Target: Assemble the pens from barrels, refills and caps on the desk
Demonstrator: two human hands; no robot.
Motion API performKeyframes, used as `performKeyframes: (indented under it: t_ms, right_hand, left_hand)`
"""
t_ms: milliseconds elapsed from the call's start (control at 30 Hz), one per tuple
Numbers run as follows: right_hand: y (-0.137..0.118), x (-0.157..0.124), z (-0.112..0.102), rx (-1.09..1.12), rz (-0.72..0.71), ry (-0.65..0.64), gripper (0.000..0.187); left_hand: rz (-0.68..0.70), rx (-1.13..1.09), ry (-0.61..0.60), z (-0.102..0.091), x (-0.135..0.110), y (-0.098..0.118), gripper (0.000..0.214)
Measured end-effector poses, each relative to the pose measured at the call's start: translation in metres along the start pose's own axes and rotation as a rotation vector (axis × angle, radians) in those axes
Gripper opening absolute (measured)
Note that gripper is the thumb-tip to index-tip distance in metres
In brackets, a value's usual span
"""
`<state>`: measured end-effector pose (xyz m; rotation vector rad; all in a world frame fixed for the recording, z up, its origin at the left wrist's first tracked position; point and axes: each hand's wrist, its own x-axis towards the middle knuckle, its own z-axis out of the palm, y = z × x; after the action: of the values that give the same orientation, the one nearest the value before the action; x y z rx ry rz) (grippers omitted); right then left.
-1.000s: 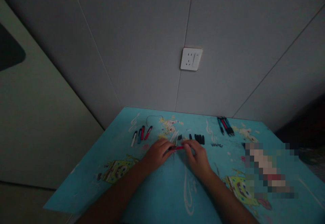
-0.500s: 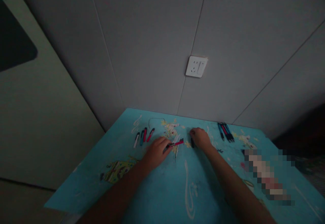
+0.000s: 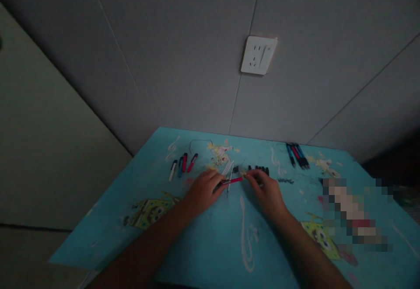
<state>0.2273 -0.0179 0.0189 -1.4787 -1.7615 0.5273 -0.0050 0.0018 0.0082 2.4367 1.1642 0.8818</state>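
Holds a red pen barrel (image 3: pixel 233 179) just above the blue worktop (image 3: pixel 203 236), near its middle and a little toward the far edge. Grips the darker left end with the left hand (image 3: pixel 204 189), fingers curled shut around it. Pinches the right end with the right hand (image 3: pixel 267 192), thumb and forefinger closed on the tip, the other fingers loosely bent. Sets the long axis nearly side to side, right end tilted slightly up and away, left end lower and nearer. Cannot tell in this dim light which end carries the writing point.

Just beyond the barrel, a few thin white refills (image 3: pixel 227 168) fanned on the worktop, close enough to touch it or nearly so, with a small black piece (image 3: pixel 235 169) beside them. Just past the right fingertips, a short row of black caps (image 3: pixel 260 168), then tiny dark springs (image 3: pixel 285 180) farther right. Well to the left of the hands, four loose barrels (image 3: pixel 182 165) in white, blue and red, lying side by side. Near the back right corner, a tight bundle of pens (image 3: pixel 298 155). On the grey wall above, a white socket (image 3: pixel 258 55).
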Motion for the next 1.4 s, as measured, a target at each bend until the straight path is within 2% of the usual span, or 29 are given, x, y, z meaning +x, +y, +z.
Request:
performKeyframes:
  t_ms: [267,433,700,1000,1200,1300,1400]
  right_hand:
    - [-0.004,0.002,0.004,-0.012,-0.237,-0.056,0.018]
    - [-0.01,-0.001,0.001,0.077,-0.234,-0.008,0.018]
    - [-0.014,-0.002,-0.006,0.072,-0.158,0.02,0.027]
    - [-0.016,-0.005,-0.004,0.052,-0.204,0.009,0.027]
    - [-0.021,-0.009,-0.004,0.09,-0.189,-0.01,0.035]
    - [-0.025,-0.011,-0.004,0.131,-0.183,-0.035,0.04]
    - [-0.028,-0.011,-0.005,0.105,-0.233,-0.015,0.037]
  left_hand:
    - [-0.024,0.045,-0.058,0.0,0.001,-0.006,0.014]
    - [-0.021,0.05,-0.071,0.001,0.001,-0.005,0.015]
    - [-0.032,0.011,-0.029,0.0,0.002,-0.006,0.014]
    - [-0.021,-0.034,-0.034,-0.002,0.002,0.001,0.015]
    - [-0.119,-0.223,-0.031,0.0,0.002,0.004,0.018]
    - [-0.219,-0.408,-0.013,0.001,0.002,0.008,0.02]
    - [-0.316,-0.658,0.009,0.001,0.003,0.011,0.022]
